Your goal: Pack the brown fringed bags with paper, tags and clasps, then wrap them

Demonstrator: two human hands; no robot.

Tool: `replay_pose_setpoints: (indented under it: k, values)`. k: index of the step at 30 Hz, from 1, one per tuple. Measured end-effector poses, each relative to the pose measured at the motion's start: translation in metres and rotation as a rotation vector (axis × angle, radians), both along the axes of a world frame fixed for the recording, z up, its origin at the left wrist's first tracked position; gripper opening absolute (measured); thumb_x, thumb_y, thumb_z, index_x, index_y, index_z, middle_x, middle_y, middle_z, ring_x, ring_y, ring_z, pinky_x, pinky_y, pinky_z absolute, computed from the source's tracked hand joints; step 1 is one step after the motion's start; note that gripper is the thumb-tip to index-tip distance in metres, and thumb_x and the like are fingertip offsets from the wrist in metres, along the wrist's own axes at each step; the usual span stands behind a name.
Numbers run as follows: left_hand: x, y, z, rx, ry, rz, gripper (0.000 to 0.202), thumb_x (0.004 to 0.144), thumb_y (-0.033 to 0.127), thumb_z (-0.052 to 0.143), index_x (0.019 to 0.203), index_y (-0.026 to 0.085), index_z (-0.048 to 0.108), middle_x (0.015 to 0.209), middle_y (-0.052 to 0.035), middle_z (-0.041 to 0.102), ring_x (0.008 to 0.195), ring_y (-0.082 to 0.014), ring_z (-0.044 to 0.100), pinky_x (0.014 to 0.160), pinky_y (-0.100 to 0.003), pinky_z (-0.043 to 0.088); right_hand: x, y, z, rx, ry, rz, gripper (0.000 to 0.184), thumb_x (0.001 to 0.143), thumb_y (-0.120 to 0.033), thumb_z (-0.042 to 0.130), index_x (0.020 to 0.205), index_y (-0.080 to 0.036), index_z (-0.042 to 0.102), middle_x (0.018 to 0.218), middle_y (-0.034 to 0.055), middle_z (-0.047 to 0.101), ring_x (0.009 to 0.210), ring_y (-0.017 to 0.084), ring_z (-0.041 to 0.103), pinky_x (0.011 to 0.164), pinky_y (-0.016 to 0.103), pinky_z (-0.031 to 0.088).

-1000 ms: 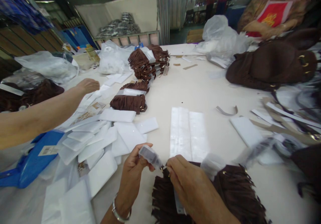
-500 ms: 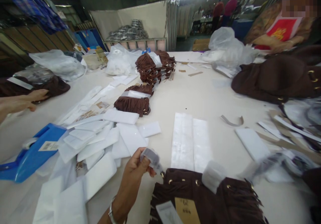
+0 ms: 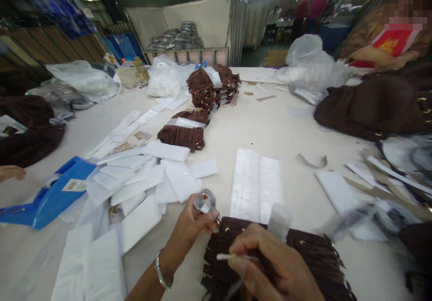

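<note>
A brown fringed bag (image 3: 313, 256) lies at the near table edge. My left hand (image 3: 191, 226) is closed on a small clear plastic wrap (image 3: 204, 201) at the bag's upper left corner. Over the bag's fringe, my right hand (image 3: 270, 267) pinches a thin white strip (image 3: 232, 257). A clear sleeve (image 3: 279, 220) sticks up from the bag's top edge.
Loose white foam sheets (image 3: 148, 184) lie to the left, beside a blue tape dispenser (image 3: 50, 197). Stacks of brown fringed pieces (image 3: 211, 85) sit mid-table. Flat plastic bags (image 3: 256, 184) lie ahead. Another brown bag (image 3: 371, 107) and a person are at right; another person's fingers (image 3: 11, 172) at left.
My right hand has come back over the bag holding a white strip. The other person's arm at left has drawn back to the table edge. My left hand turned the plastic wrap end-on.
</note>
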State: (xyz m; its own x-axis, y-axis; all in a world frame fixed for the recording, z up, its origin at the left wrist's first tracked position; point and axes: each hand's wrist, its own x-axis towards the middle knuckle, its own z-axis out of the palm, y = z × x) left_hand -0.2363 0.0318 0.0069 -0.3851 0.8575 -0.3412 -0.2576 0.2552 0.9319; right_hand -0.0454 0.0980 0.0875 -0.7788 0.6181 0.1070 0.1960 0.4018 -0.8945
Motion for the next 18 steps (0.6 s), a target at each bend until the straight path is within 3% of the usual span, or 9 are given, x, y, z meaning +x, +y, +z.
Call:
replay_pose_setpoints:
  k: [4, 7, 18]
  values:
    - [0.002, 0.0, -0.001, 0.047, 0.082, 0.05, 0.039, 0.077, 0.035, 0.073, 0.103, 0.018, 0.05, 0.089, -0.0029, 0.064, 0.078, -0.0166, 0.063, 0.069, -0.027, 0.05, -0.016, 0.009, -0.036, 0.046, -0.056, -0.121, 0.013, 0.095, -0.026, 0.049, 0.089, -0.023, 0.06, 0.085, 0.0009, 0.063, 0.078, 0.015, 0.06, 0.068, 0.025, 0.046]
    - [0.004, -0.001, 0.0, 0.065, 0.081, 0.077, 0.035, 0.077, 0.033, 0.074, 0.101, 0.018, 0.052, 0.091, -0.0027, 0.064, 0.084, -0.0173, 0.062, 0.076, -0.029, 0.049, -0.021, 0.014, -0.051, 0.1, -0.083, -0.171, 0.013, 0.096, -0.022, 0.048, 0.091, -0.022, 0.06, 0.089, 0.0024, 0.061, 0.083, 0.016, 0.058, 0.073, 0.027, 0.044]
    - [0.007, -0.003, -0.004, 0.107, -0.036, 0.142, 0.032, 0.076, 0.031, 0.075, 0.1, 0.02, 0.057, 0.093, -0.0022, 0.068, 0.088, -0.018, 0.064, 0.085, -0.03, 0.049, -0.034, 0.016, -0.064, 0.083, -0.017, -0.113, 0.018, 0.096, -0.015, 0.043, 0.091, -0.02, 0.06, 0.09, 0.0031, 0.059, 0.083, 0.016, 0.057, 0.075, 0.027, 0.045]
